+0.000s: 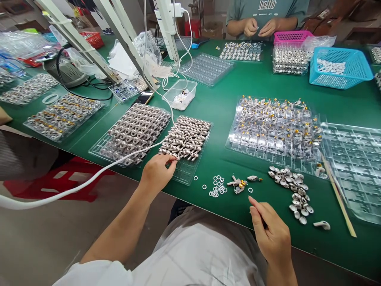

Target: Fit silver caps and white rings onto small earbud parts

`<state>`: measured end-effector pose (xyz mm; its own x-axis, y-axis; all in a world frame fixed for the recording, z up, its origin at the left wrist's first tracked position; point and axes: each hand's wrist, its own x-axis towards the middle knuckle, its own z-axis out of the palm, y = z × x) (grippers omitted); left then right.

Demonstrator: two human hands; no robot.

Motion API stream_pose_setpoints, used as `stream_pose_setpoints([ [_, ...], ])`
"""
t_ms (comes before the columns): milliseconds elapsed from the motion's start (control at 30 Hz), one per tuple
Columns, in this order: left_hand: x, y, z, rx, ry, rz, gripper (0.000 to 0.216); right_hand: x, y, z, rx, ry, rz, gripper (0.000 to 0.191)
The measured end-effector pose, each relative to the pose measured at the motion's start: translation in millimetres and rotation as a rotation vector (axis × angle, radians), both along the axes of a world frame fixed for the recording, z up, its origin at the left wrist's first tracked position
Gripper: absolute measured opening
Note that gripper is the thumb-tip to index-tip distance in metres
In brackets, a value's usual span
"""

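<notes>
My left hand (157, 171) reaches to the near edge of a clear tray (187, 169) holding rows of small grey metal parts (186, 137), its fingertips pinched on one of them. My right hand (269, 230) rests near the table's front edge with fingers curled together around a thin dark tool. Just beyond it lie several small white rings (218, 186), a few loose parts with gold tips (239, 184), and a line of small silver caps (293, 190).
The green table (238, 85) holds more clear trays of parts (275, 127), an empty tray (355, 167), a wooden stick (339, 196), a small clear box (179, 94), blue (339, 67) and pink (290, 37) baskets. A white cable (89, 180) crosses left. Another person's hands (258, 28) work opposite.
</notes>
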<state>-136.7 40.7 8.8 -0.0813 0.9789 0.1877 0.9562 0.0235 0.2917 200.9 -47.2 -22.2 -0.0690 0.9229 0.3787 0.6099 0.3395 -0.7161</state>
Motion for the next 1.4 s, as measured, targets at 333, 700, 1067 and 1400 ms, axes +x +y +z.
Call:
stream_pose_setpoints([
  [333,-2.0,2.9,-4.5,0.022,0.03,0.001,0.018,0.7,-1.4,-0.7,-0.015,-0.007,-0.006,0.037],
  [700,-1.5,0.4,1.9,-0.012,0.026,0.008,0.02,-0.3,-1.0,1.1,-0.008,-0.001,0.0,0.039],
  [1067,-5.2,-1.6,1.4,-0.033,-0.009,-0.001,0.02,-1.6,0.1,-0.1,0.003,-0.001,-0.005,0.036],
  [1400,-3.9,-2.8,-0.8,-0.081,0.0,-0.022,0.019,-2.4,-0.5,1.0,0.011,0.007,0.004,0.039],
])
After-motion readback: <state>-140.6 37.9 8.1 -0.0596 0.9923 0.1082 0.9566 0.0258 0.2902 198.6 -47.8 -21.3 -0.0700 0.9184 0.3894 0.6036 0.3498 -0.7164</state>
